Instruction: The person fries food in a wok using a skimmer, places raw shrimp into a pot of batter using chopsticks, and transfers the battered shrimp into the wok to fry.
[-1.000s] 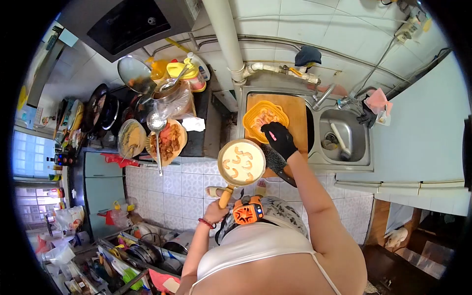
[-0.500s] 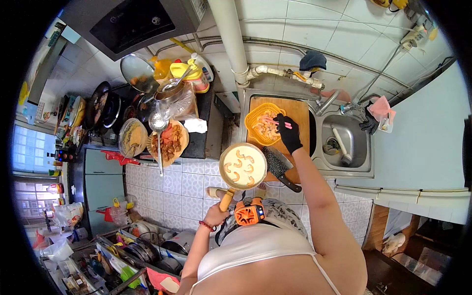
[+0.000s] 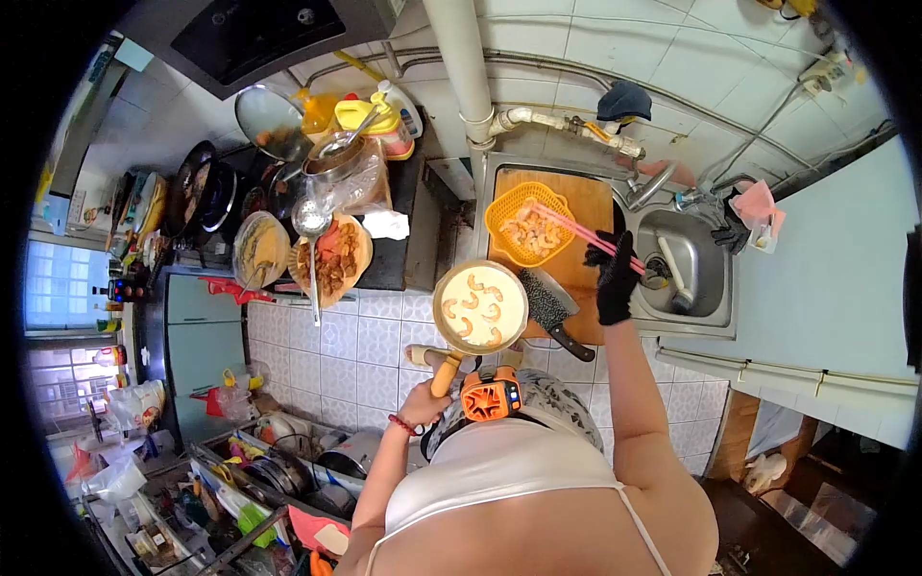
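I note my right hand, in a black glove [image 3: 615, 276], right of centre in the frame, pinching a pair of long pink chopsticks [image 3: 583, 231] near the rear end. Their long axis runs on a diagonal from the hand toward the upper left, with the tips at a yellow, openwork plastic basket [image 3: 496, 217]. The basket lies up and left of the right hand, which is the nearer of the two. I cannot tell whether the tips grip anything.

My bare left hand [image 3: 421, 404], below centre, is wrapped round the light wooden handle [image 3: 447, 375] of a round, shallow pan [image 3: 438, 319]. The handle's axis slants from lower left up to the pan, which sits at mid-frame, below and left of the basket.

Condition of contents: the basket holds a loose heap of peeled, pale pink shrimp [image 3: 530, 236]. The pan holds a smooth, cream-coloured layer [image 3: 480, 321] with separate, curled orange-pink shrimp on it. A black-handled cleaver [image 3: 550, 300] lies just right of the pan, partly on a brown wooden cutting board [image 3: 589, 200].
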Demonstrator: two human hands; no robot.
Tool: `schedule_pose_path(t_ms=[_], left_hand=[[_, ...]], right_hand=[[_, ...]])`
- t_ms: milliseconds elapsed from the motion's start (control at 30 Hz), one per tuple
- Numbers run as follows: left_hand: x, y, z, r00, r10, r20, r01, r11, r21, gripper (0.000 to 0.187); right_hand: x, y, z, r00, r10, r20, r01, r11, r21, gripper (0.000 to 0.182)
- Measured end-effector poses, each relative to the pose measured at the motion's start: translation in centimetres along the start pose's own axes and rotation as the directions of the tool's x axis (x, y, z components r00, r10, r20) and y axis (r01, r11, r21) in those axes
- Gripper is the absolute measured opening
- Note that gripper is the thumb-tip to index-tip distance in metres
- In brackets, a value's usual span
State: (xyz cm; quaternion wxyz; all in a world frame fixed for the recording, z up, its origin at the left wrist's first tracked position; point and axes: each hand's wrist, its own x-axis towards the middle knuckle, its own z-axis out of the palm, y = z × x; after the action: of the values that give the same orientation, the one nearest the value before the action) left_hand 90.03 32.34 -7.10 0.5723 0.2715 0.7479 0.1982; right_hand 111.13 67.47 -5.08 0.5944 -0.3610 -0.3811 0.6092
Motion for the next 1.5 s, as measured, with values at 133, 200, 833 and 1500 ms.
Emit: schedule_pose_path(t_ms=[133, 200, 833, 1500], left_hand=[[-0.7, 1.5, -0.3, 1.000, -0.014, -0.006, 0.014, 0.999, -0.032, 0.024], [-1.0, 1.7, 0.1, 0.998, -0.004, -0.068, 0.002, 1.000, -0.025, 0.021], [-10.6, -4.8, -0.3, 0.906, -0.050, -0.421, -0.093, 0.945, -0.314, 0.022], [-29.5, -14.6, -26.5, 0.764, -0.382, -0.520, -0.161, 0.668, -0.726, 0.010]], right_hand=[[-3.7, -3.5, -1.0, 0.990, 0.139, -0.029, -0.140, 0.926, -0.352, 0.028], [-4.9, -4.8, -0.8, 0.980, 0.194, 0.044, -0.147, 0.852, -0.502, 0.025], [-7.6, -7.3, 20.3, 0.600, 0.590, 0.540, -0.114, 0.731, -0.672, 0.025], [-32.0, 4.8, 51.1, 0.238, 0.532, 0.812, -0.349, 0.828, -0.440, 0.029]])
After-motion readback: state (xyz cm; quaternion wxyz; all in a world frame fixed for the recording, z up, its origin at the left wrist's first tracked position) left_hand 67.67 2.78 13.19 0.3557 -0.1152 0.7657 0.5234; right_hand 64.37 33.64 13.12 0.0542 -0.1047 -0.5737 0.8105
